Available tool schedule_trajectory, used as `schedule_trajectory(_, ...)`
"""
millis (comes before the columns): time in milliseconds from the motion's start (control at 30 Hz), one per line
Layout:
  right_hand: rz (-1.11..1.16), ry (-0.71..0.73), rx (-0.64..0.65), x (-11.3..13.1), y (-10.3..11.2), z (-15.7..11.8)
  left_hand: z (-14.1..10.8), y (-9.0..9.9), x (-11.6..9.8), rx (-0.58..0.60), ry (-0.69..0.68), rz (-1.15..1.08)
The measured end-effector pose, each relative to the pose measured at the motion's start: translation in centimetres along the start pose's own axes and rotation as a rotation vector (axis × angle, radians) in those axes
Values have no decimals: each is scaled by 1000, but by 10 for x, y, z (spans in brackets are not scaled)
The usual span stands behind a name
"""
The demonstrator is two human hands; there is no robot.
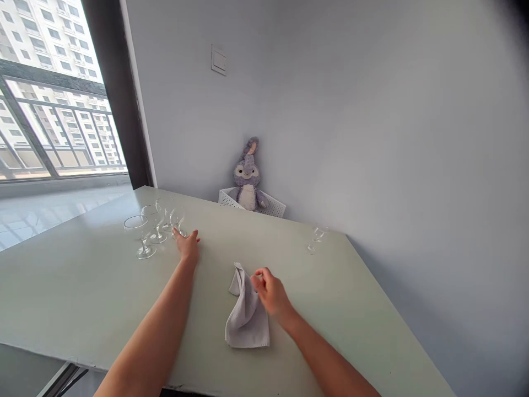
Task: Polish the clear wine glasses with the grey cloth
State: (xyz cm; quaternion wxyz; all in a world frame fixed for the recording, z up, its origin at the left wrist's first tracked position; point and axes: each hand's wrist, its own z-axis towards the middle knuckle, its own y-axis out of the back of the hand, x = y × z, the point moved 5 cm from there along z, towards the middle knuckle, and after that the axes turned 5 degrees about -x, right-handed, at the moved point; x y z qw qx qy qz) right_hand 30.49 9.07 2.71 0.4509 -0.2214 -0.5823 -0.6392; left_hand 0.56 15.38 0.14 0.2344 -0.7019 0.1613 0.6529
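Note:
Several clear stemmed glasses [146,252] stand upright in a group on the left of the table. My left hand [188,244] reaches to the rightmost glass [177,216] of that group, fingers apart beside its stem and foot; whether it touches the glass is hard to tell. A crumpled light grey cloth [248,325] lies in the middle of the table. Over the cloth's right edge is my right hand [269,289], its fingers curled together; anything between them is too small to make out. One smaller glass [317,236] stands alone at the back right.
The pale table [330,309] reaches the grey walls. Behind its back edge, a purple plush rabbit [248,193] sits in a white perforated basket [273,206]. A window with a railing is at the left, and a light switch [219,60] is on the wall.

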Motion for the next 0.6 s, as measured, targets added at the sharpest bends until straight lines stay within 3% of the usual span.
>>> schedule_trajectory(100, -276, 169, 9, 24, -14, -13, 8, 4, -2, -19, -31, -4)
schedule_trajectory(267, -507, 334, 225, 33, -27, -19, 24, 6, 5, 10, -1, -20)
schedule_trajectory(600, -380, 173, 160, 16, -8, -17, 36, -3, 21, 45, 28, -51)
